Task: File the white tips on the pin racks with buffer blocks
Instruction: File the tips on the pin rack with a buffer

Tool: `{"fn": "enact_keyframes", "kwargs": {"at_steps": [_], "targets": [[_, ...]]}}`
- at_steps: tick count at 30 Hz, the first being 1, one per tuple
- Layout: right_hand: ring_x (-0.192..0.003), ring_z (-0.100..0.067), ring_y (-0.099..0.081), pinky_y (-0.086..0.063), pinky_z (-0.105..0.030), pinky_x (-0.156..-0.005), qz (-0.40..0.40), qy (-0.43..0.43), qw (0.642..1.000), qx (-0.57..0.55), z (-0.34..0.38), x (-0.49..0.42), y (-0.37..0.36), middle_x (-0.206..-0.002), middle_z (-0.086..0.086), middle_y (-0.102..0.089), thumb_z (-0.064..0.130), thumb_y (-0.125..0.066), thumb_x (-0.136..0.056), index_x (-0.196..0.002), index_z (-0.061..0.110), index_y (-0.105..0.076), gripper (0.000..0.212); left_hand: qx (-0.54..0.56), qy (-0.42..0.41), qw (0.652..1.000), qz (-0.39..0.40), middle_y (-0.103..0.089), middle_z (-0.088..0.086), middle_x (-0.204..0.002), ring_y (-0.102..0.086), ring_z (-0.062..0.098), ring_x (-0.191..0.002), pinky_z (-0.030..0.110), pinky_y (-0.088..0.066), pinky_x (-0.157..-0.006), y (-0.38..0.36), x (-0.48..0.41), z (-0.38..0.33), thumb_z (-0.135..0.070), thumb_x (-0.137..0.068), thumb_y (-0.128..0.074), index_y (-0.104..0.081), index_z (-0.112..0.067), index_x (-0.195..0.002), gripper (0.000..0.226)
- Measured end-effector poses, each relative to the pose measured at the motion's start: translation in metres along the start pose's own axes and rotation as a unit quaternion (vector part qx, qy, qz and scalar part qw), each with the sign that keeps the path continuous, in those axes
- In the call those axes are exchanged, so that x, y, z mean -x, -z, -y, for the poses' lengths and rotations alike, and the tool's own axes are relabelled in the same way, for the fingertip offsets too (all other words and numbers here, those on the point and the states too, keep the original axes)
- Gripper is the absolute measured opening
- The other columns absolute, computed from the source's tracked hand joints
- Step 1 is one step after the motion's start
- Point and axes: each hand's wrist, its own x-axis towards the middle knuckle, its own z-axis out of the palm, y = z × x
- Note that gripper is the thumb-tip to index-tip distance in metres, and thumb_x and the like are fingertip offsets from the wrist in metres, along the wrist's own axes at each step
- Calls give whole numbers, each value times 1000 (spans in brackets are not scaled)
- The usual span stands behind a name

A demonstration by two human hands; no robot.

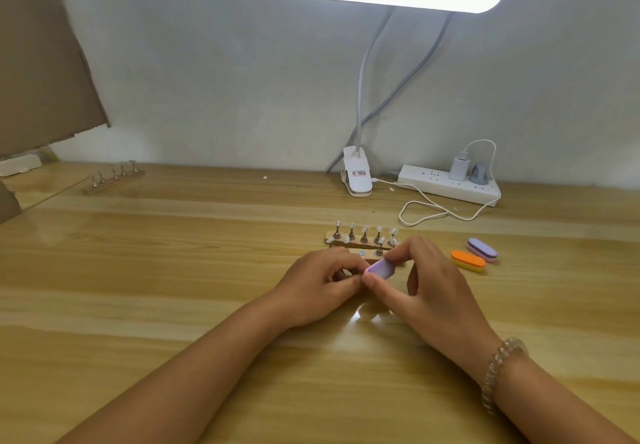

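My right hand [426, 280] pinches a small purple buffer block [380, 268] between thumb and fingers, its end pressed against my left hand [323, 282]. My left hand's fingers are curled and pinch something small, likely a pin with a white tip; the item itself is hidden. Just behind my hands lie two wooden pin racks: the far rack [362, 237] carries several pins with white tips, the near rack [367, 253] is partly covered by my hands and shows an empty metal base.
An orange buffer block [468, 260] and a purple-pink one [482, 249] lie to the right. A third pin rack [114, 177] sits far left. A clip lamp [358, 175], a power strip [450, 184] and a looping white cable stand at the back by the wall.
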Motion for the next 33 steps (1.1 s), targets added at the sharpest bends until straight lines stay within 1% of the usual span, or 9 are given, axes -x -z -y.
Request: {"fn": "enact_keyframes", "kwargs": {"at_steps": [7,11,14,17,21,24,27,30,33], "targets": [[-71,1,-49,-37,-21,-66,-28,-56,998,-28,-6,-7,2,-94,14,-58,45,-74,-78,-94,23,-59,31,13,9,1000,-9,-62,-29,-83,-56,1,-73,21,-44,-69,1,-1,-2,-27,-92,-68,-69,-52,-85,27],[-65,-3,-50,-34,-17,-56,21,22,999,12,5,3,0,-87,18,-52,59,-64,-75,-93,27,-56,37,39,23,999,-11,-62,-17,-83,-54,2,-70,22,-42,-69,1,-1,-1,-19,-91,-68,-73,-35,-90,17],[-67,-1,-50,-39,-20,-59,4,-17,1000,-12,3,-3,1,-89,18,-55,59,-65,-74,-93,28,-58,37,41,26,999,-21,-65,-15,-85,-57,7,-72,25,-44,-68,1,-2,-2,-20,-91,-69,-76,-28,-95,12],[-69,-1,-51,-44,-27,-67,-33,-66,997,-22,-4,-7,3,-96,14,-60,48,-71,-78,-98,25,-62,32,51,7,998,-19,-71,-14,-90,-61,14,-73,27,-47,-70,2,-1,-4,-22,-92,-69,-74,-43,-91,21],[-58,-7,-55,-46,-27,-62,-29,-40,999,-14,-2,-3,3,-99,15,-57,40,-73,-78,-103,25,-63,31,43,-3,999,-13,-65,-31,-81,-55,-3,-68,17,-42,-66,3,1,-5,-22,-91,-70,-67,-57,-81,37],[-67,-9,-59,-53,-33,-65,-19,-87,994,-60,-4,-7,3,-98,12,-63,41,-74,-79,-100,23,-65,29,63,4,998,-10,-72,-23,-91,-57,-1,-69,19,-44,-67,2,0,-5,-22,-92,-69,-73,-47,-89,26],[-56,-11,-64,-55,-30,-52,-17,-110,987,-118,-5,-7,4,-99,14,-66,44,-73,-78,-102,27,-61,31,85,7,996,-8,-75,-14,-99,-58,4,-70,29,-50,-71,2,0,-5,-22,-93,-68,-75,-37,-96,17],[-54,-15,-63,-56,-44,-57,-32,-101,985,-137,-2,-5,4,-96,16,-67,46,-74,-78,-97,31,-57,29,103,9,994,-14,-75,-15,-92,-61,5,-68,29,-51,-71,2,0,-4,-22,-92,-69,-76,-33,-96,13],[-57,-11,-63,-54,-42,-56,-21,-41,995,-84,3,-3,4,-95,15,-64,46,-70,-79,-94,29,-58,25,93,3,996,-14,-69,-20,-81,-60,3,-65,22,-47,-67,1,0,-3,-22,-93,-69,-74,-34,-92,13]]}}
